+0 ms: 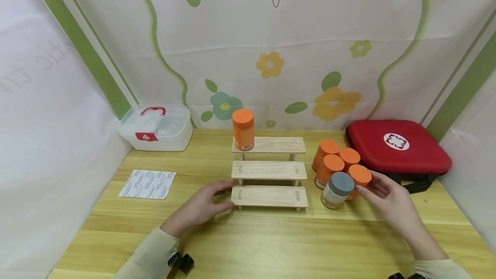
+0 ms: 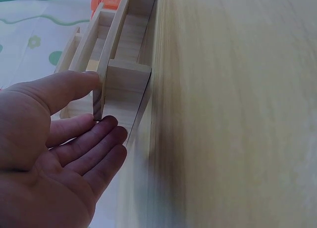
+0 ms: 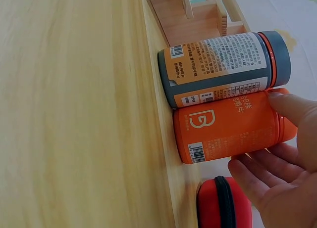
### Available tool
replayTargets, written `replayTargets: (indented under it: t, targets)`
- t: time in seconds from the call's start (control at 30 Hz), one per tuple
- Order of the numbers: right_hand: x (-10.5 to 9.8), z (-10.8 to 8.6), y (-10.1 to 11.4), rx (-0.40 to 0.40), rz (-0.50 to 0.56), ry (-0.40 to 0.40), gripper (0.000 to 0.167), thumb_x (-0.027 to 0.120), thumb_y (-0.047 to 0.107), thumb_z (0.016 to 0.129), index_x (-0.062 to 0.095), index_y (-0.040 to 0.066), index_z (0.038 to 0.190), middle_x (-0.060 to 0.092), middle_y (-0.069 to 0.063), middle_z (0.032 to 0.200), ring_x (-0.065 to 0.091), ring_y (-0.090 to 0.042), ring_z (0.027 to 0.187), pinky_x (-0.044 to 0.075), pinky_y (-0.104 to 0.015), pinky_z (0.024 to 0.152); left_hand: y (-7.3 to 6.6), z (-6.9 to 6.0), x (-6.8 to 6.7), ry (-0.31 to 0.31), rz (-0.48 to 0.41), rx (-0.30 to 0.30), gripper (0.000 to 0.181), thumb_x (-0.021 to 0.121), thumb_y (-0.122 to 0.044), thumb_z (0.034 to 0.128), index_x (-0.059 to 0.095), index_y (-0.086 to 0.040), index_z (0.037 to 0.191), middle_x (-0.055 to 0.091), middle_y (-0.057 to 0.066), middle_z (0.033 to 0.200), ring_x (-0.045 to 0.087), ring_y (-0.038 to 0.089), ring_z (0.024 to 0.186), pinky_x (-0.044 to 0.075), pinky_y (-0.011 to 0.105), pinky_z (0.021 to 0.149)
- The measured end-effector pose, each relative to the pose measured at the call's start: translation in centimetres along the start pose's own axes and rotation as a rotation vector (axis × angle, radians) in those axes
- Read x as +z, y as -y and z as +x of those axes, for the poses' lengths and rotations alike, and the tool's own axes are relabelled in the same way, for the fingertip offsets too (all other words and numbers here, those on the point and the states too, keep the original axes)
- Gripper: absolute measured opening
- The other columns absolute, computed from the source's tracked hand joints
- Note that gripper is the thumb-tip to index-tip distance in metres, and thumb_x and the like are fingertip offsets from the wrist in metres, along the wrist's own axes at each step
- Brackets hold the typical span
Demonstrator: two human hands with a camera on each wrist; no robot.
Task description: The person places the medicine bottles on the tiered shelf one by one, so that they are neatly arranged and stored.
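At the left end of a three-step wooden rack [image 1: 269,196], my left hand [image 1: 203,204] pinches the lowest board, as the left wrist view shows with thumb and fingers [image 2: 106,126] on either side of its end. On the rack's top step stands one orange bottle [image 1: 243,130]. Right of the rack, several orange-capped bottles stand close together, with a grey-capped bottle [image 1: 337,190] in front. My right hand [image 1: 391,199] holds the rightmost orange bottle [image 3: 225,127] by its cap end, thumb on one side and fingers on the other. It stands upright on the table, touching the grey-capped one.
Behind my right hand lies a red first-aid case [image 1: 399,154] with a black handle. A clear plastic first-aid box [image 1: 170,139] stands at the back left, and a printed white blister sheet [image 1: 148,184] lies before it. A patterned cloth backdrop [image 1: 232,33] borders the table [image 1: 271,244].
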State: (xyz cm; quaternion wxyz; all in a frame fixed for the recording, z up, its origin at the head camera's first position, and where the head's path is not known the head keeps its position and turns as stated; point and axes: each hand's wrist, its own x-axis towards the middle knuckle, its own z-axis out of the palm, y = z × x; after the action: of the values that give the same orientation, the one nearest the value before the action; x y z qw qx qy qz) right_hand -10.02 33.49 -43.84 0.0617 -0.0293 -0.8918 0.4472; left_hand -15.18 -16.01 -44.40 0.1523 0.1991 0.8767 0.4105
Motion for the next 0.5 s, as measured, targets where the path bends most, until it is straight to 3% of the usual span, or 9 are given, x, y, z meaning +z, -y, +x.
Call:
replayTargets:
  t: [0.4,0.5]
  targets:
    - [0.16,-0.11,-0.11,-0.023,-0.015,-0.05,0.064,0.081,0.027,0.1,0.057,-0.006,0.149,0.063,-0.035,0.142,0.055,0.027,0.101,0.055,-0.002,0.08,-0.07,-0.04,0.03,-0.003,0.008,-0.011,0.058,0.077,-0.027,0.1017,0.059,-0.007,0.153,0.061,0.015,0.156,0.058,0.04,0.143,0.046,0.063,0.121]
    - [0.12,-0.15,-0.1,-0.027,-0.025,-0.075,0.064,0.083,0.027,0.098,0.058,-0.005,0.148,0.069,-0.025,0.137,0.056,0.027,0.1,0.055,-0.002,0.079,-0.13,-0.03,0.01,-0.005,0.006,-0.017,0.058,0.077,-0.027,0.1017,0.059,-0.008,0.153,0.061,0.014,0.156,0.058,0.04,0.143,0.046,0.063,0.121]
